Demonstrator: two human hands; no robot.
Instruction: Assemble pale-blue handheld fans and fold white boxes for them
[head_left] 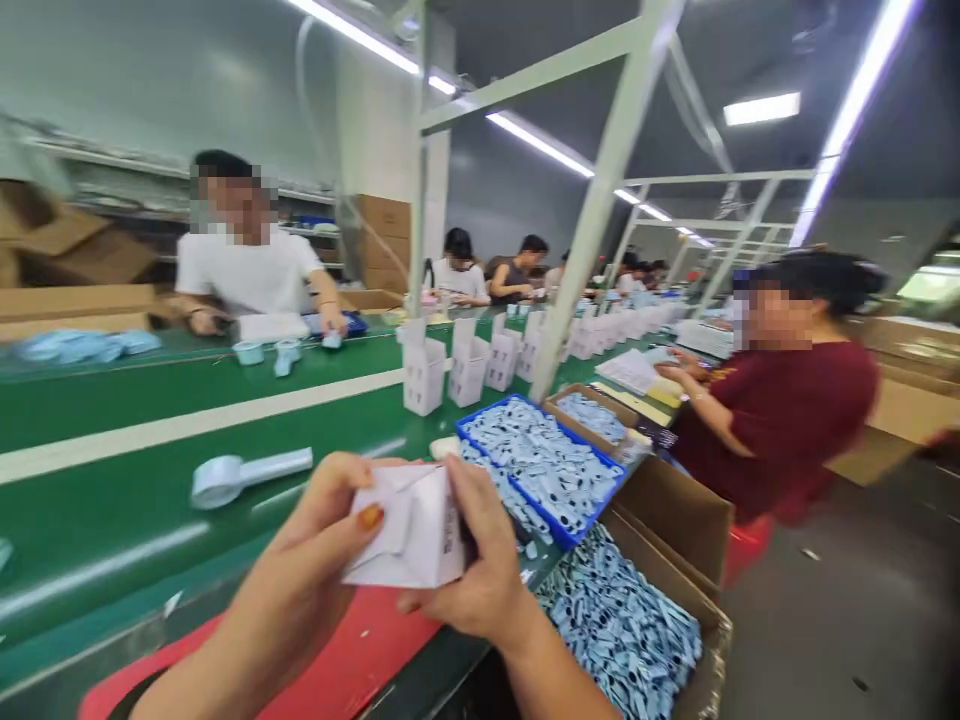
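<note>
Both my hands hold a small white carton (420,530) above the near edge of the bench. My left hand (319,530) grips its left side, with the thumb pressed on the folded end flaps. Around the right side, where dark print shows, wrap the fingers of my right hand (487,560). The carton's flapped end faces me; its far end is hidden. Left of the hands, a light-blue handled part with a round head (247,475) lies on the green conveyor belt (135,420).
A blue tray (566,535) of small light-blue parts stands right of my hands, above a cardboard box (720,640) of similar parts. Several white cartons with raised lids (424,375) line the belt. A red mat (352,650) lies below. Co-workers sit along both sides.
</note>
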